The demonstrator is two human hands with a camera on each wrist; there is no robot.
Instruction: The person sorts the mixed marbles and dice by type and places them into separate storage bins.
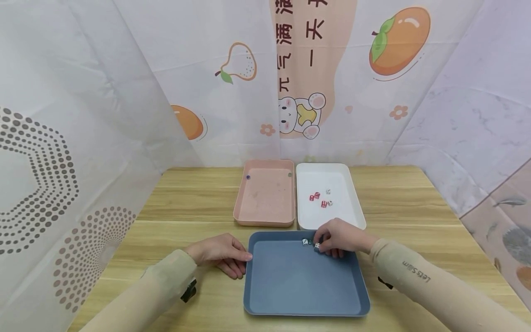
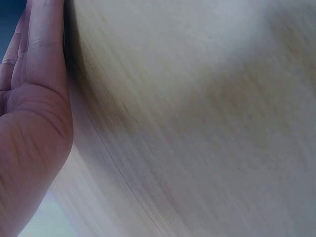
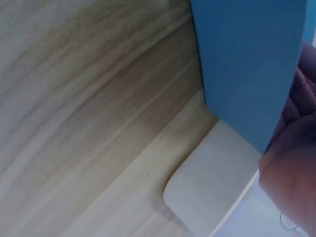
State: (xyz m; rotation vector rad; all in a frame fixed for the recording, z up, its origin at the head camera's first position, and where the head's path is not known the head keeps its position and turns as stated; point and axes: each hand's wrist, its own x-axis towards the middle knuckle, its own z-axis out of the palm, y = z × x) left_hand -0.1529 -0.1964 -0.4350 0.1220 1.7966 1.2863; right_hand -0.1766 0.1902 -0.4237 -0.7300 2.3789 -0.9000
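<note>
Left hand point(image 1: 221, 253) loose-fingered; I can't tell if right hand point(image 1: 342, 234) pinches the white die point(image 1: 317, 246) at its fingertips. Likely light, hard; grip sides.

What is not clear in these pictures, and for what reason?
Head view: dots on the red dice, too small to count.
Head view: whether the right hand grips the white die at its fingers, too small.
Right wrist view: that hand's fingers, partly behind the blue tray and past the right edge.
Left wrist view: fingertips of the left hand, past the top edge.
</note>
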